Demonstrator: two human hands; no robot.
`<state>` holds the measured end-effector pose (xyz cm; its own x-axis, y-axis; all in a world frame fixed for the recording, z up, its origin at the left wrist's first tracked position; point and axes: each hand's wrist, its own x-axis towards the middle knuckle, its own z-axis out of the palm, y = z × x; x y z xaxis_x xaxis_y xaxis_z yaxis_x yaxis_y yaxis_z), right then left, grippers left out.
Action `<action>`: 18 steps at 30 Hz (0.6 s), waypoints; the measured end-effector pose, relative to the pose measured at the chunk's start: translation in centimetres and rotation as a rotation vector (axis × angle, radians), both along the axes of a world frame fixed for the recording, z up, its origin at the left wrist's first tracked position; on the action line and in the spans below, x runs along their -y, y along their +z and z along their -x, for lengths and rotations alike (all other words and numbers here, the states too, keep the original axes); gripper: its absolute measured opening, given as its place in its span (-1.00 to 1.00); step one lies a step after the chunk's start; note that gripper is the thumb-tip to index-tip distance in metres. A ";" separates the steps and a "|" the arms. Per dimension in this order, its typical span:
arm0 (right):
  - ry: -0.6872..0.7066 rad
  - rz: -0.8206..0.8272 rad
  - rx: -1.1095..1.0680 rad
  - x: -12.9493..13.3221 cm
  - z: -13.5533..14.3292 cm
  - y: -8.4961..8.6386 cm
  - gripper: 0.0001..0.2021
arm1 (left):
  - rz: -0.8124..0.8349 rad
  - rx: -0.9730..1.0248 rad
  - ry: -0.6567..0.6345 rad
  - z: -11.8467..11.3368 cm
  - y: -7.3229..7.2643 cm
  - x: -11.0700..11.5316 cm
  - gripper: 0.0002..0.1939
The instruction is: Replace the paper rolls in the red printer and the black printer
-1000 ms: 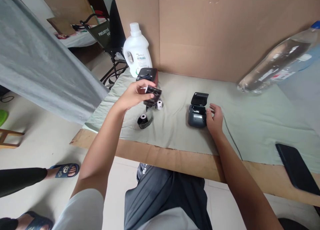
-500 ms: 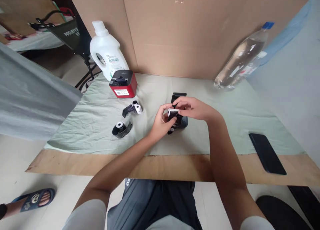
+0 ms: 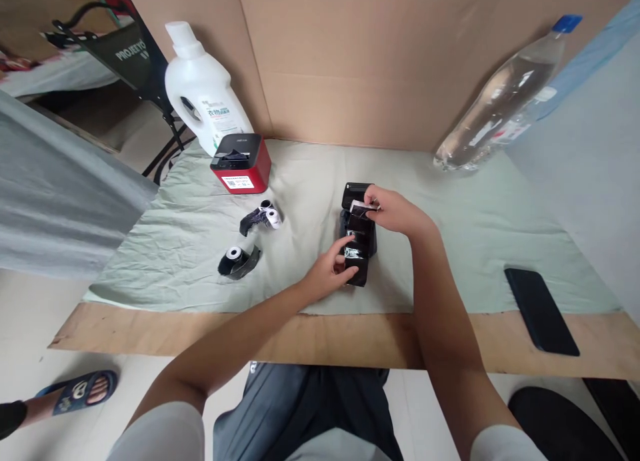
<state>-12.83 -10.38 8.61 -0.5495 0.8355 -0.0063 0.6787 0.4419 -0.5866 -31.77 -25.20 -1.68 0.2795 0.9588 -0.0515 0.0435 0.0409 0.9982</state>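
A small dark printer-like device (image 3: 373,242) sits on the cloth in front of me, its black lid (image 3: 354,193) tipped back. Over it lies a glossy black strip (image 3: 357,261), unrolled toward me from a small white-edged roll (image 3: 361,205). My right hand (image 3: 393,209) pinches that roll at its right end, just in front of the lid. Lower down, my left hand (image 3: 327,271) grips the strip's left edge, thumb on top, with the index finger stretched across it. The device's inside is mostly hidden beneath the strip.
Left are a red-and-black box-shaped device (image 3: 254,174), a white detergent bottle (image 3: 207,91) and loose rolls with black strips (image 3: 270,217) (image 3: 233,254). A black phone (image 3: 543,311) lies near the right front edge. Plastic bottles (image 3: 500,107) lean against the cardboard (image 3: 350,67).
My right hand has moved the roll up and right toward the lid. My left hand has dropped from the roll to the lower strip, which now lies extended. The camera view has shifted slightly.
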 end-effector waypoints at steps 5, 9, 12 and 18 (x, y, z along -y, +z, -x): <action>0.053 0.006 0.063 -0.7 0.6 -1.3 -0.78 | -0.019 -0.049 -0.065 0.2 -0.6 -0.4 -0.27; 0.028 0.048 0.156 -0.2 1.4 -1.3 -0.68 | -0.022 -0.057 -0.083 0.3 -0.3 -0.3 -0.29; -0.010 0.033 0.228 0.5 2.1 -0.8 -0.61 | -0.032 -0.082 -0.078 0.3 0.2 -0.2 -0.31; -0.011 -0.094 0.352 1.0 3.2 -1.5 -0.59 | -0.029 -0.107 -0.074 0.2 0.8 -0.2 -0.33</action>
<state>-16.03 -11.40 7.15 -0.5185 0.8471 -0.1166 0.8367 0.4744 -0.2736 -31.95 -25.01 -0.89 0.3443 0.9371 -0.0573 0.1515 0.0048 0.9885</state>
